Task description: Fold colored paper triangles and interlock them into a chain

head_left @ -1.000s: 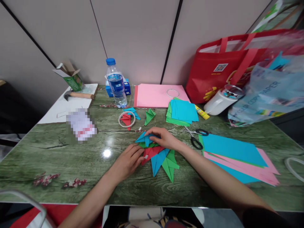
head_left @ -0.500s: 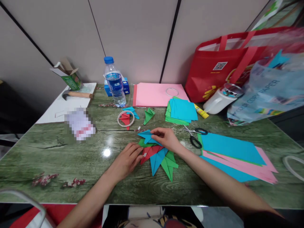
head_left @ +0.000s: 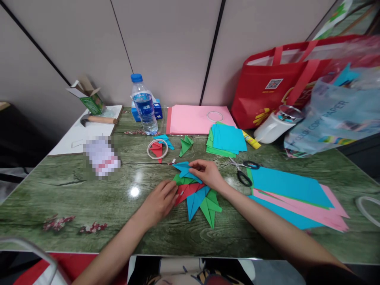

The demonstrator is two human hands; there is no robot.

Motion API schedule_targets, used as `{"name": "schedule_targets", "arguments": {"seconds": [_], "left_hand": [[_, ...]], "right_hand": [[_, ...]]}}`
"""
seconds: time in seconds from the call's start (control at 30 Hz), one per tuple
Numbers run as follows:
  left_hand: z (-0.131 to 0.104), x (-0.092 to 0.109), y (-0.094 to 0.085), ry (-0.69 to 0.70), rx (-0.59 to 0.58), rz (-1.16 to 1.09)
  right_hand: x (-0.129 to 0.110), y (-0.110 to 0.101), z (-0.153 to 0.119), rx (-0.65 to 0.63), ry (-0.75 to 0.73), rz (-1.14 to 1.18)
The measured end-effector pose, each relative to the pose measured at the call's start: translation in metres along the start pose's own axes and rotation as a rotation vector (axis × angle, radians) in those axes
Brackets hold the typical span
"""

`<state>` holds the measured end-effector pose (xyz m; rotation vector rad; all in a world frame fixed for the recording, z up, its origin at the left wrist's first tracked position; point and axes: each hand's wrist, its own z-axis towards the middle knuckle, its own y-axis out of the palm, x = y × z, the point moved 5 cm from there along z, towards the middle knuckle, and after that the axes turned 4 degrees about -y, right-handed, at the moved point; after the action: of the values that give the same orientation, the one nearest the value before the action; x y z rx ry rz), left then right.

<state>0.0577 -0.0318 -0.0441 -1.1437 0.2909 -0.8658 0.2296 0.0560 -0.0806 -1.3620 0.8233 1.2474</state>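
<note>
Folded paper pieces in several colours lie joined in a curved fan at the middle of the table. A blue folded piece (head_left: 181,168) is at its upper end, and my right hand (head_left: 206,174) pinches it between thumb and fingers. Below it come a green piece (head_left: 181,180), a red piece (head_left: 188,191), another blue piece (head_left: 196,201) and a green piece (head_left: 210,209). My left hand (head_left: 162,198) is closed at the fan's left edge, fingers on the green and red pieces. A small white bit shows by its fingertips; I cannot make out what it is.
Behind the hands are a tape roll (head_left: 149,152), a loose green folded piece (head_left: 186,145) and a water bottle (head_left: 145,109). Scissors (head_left: 242,170), cut paper squares (head_left: 228,137), coloured sheets (head_left: 287,184) and a white cup (head_left: 268,126) stand or lie right. A hammer (head_left: 101,120) lies left.
The view has shifted slightly. My left hand has turned a little at the fan's edge, while my right hand keeps its pinch on the blue piece in nearly the same place.
</note>
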Motion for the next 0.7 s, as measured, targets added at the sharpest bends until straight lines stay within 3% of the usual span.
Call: {"name": "schedule_targets", "arguments": {"seconds": [0.13, 0.37, 0.7], "left_hand": [[-0.0001, 0.0029, 0.0002, 0.028, -0.011, 0.048], [-0.0002, 0.0015, -0.0012, 0.001, 0.076, 0.026], [-0.0009, -0.0028, -0.0002, -0.053, 0.060, -0.019]], "right_hand": [[0.0009, -0.0002, 0.0026, -0.021, 0.003, 0.022], [-0.0027, -0.0020, 0.0042, -0.057, -0.030, -0.005], [-0.0048, 0.0025, 0.0078, -0.085, -0.043, -0.010]]}}
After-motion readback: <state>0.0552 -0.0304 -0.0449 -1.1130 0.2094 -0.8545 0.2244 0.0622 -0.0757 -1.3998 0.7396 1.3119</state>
